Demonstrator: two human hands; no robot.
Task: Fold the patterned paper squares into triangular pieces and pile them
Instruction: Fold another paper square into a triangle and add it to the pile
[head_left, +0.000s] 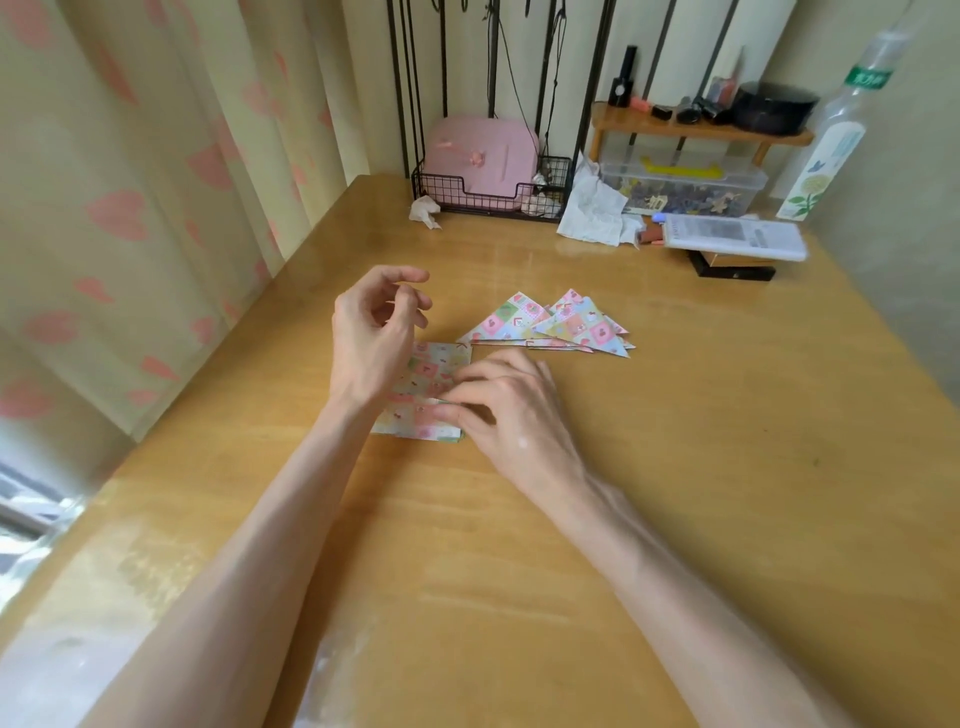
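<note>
squares (431, 374): small stack lying flat on the desk (675, 415), about mid-desk, partly hidden under both hands
right hand (511, 410): fingers curled in at the stack's right edge, looks like it's pinching the top sheet, which sits a bit lifted there
left hand (374, 332): up above the stack's left side, fingers loosely curled, holding nothing as far as I can see
triangles (550, 327): finished ones in a fanned, overlapping pile just beyond the stack, to its right
step: I'd say grabbing a fresh sheet off the stack, fold not started yet
how far: a few triangles done, stack still has some thickness, can't count sheets
next move: peel off just ONE sheet (thin paper likes to come up in twos), then left hand pins it while a corner goes to the opposite corner and gets creased
further out: basket (493, 192) with a pink case, plastic box (685, 187) and bottle (831, 145) along the far edge, well apart from the paper
</note>
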